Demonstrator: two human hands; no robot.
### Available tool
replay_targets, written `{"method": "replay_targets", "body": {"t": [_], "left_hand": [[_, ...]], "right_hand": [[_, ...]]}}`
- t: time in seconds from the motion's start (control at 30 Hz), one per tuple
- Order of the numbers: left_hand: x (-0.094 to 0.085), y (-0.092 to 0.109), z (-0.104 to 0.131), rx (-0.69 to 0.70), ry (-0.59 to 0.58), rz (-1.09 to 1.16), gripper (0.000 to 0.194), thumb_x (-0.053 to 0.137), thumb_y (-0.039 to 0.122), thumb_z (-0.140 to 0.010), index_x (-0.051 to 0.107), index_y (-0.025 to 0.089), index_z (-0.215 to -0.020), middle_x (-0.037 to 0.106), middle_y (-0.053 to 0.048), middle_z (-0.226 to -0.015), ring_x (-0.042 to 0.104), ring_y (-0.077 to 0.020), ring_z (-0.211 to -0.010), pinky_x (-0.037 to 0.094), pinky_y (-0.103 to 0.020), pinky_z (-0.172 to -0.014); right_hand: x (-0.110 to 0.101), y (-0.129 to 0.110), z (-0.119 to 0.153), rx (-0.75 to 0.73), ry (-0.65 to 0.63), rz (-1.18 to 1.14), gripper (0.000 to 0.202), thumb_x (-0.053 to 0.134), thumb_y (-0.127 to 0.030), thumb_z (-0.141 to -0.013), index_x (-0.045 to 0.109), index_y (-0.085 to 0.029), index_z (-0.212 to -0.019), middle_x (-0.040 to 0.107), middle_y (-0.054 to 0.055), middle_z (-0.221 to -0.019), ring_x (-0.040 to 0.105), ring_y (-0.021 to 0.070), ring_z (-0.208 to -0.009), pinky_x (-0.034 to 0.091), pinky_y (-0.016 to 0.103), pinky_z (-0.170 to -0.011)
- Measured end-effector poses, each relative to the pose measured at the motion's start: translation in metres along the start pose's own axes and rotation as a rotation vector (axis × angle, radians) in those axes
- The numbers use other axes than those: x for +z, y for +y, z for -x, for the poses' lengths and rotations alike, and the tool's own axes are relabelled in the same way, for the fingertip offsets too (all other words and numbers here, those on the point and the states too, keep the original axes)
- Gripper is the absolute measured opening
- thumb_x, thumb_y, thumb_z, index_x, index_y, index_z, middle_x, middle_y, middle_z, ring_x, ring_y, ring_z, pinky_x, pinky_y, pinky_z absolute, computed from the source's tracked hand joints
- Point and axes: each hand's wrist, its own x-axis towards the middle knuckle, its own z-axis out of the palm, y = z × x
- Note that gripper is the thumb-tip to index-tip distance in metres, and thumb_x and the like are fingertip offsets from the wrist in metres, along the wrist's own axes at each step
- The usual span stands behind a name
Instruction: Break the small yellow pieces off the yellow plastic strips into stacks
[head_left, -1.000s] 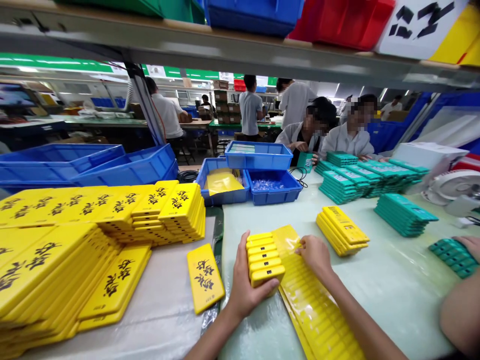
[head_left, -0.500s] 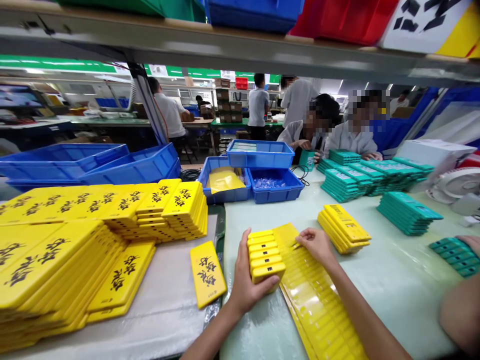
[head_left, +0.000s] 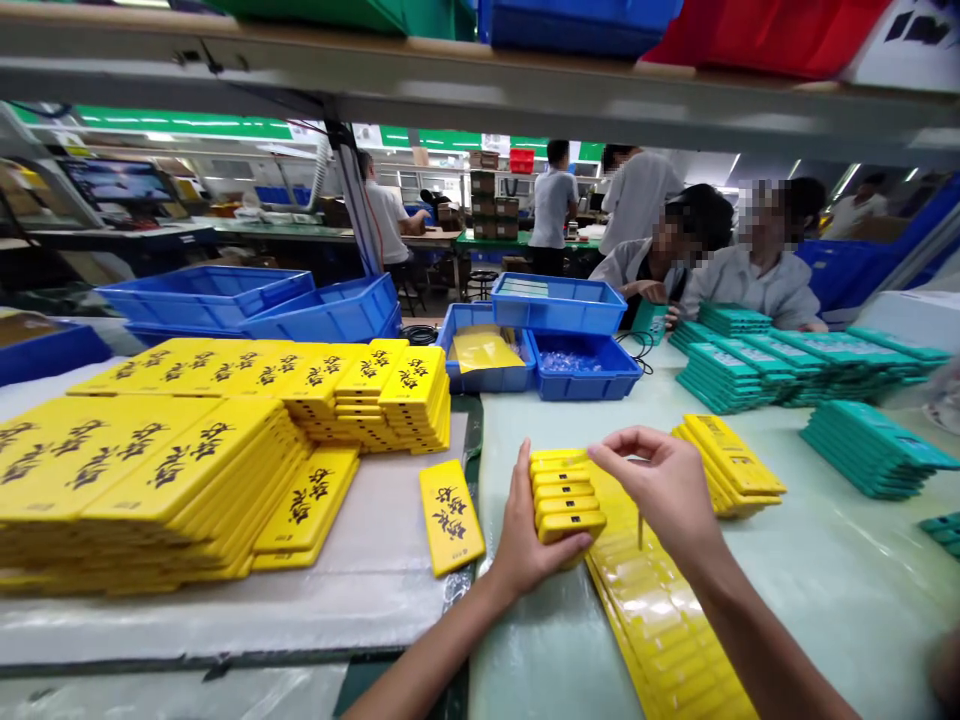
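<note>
My left hand (head_left: 528, 535) is wrapped round a small stack of yellow rectangular cases (head_left: 568, 497), with their slotted short ends towards me. At the far end of that stack, my right hand (head_left: 664, 485) pinches what looks like a small yellow strip (head_left: 576, 460) between thumb and forefinger. A thin stick-like tool (head_left: 640, 530) pokes down below the right palm; its kind is unclear. Under the right hand lie glossy yellow sheets (head_left: 660, 610) marked off in narrow strips. A single yellow case (head_left: 452, 520) with black lettering lies left of my left hand.
Large piles of yellow cases (head_left: 172, 470) cover the left side. Blue bins (head_left: 589, 385) stand at the back centre. More yellow cases (head_left: 731, 455) and teal stacks (head_left: 874, 450) sit to the right. Two co-workers (head_left: 750, 280) sit opposite, below an overhead shelf (head_left: 450, 85).
My right hand has lifted from the yellow sheet and moved to the far end of the held stack, carrying the small strip. The whole view has shifted left.
</note>
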Motion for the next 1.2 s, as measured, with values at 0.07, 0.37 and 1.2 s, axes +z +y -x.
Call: {"method": "replay_targets", "body": {"t": [0.07, 0.37, 1.2], "left_hand": [[0.0, -0.001, 0.0, -0.001, 0.005, -0.025, 0.13, 0.087, 0.067, -0.07, 0.011, 0.024, -0.167, 0.043, -0.018, -0.158, 0.047, -0.0418, -0.145, 0.034, -0.061, -0.125], [0.002, -0.009, 0.003, -0.005, 0.004, -0.027, 0.124, 0.087, 0.067, -0.07, 0.019, 0.02, -0.162, 0.041, -0.018, -0.155, 0.044, -0.0413, -0.146, 0.032, -0.061, -0.126], [-0.001, -0.004, 0.002, 0.009, -0.017, -0.039, 0.124, 0.086, 0.071, -0.069, 0.022, 0.018, -0.16, 0.039, -0.021, -0.159, 0.038, -0.0435, -0.151, 0.026, -0.062, -0.129]], "right_hand": [[0.012, 0.003, 0.006, -0.011, 0.008, 0.068, 0.032, 0.084, -0.046, -0.064, 0.073, -0.017, -0.069, 0.073, 0.006, -0.072, 0.066, 0.0198, -0.068, 0.05, 0.03, -0.063], [0.03, 0.014, 0.007, -0.029, -0.009, 0.201, 0.024, 0.074, -0.042, -0.066, 0.072, -0.018, -0.069, 0.072, 0.005, -0.07, 0.066, 0.0206, -0.066, 0.05, 0.031, -0.065], [-0.051, -0.006, -0.035, -0.13, -0.116, 0.291, 0.029, 0.085, -0.048, -0.063, 0.085, -0.021, -0.074, 0.083, 0.012, -0.089, 0.077, 0.0309, -0.082, 0.06, 0.04, -0.073]]}}
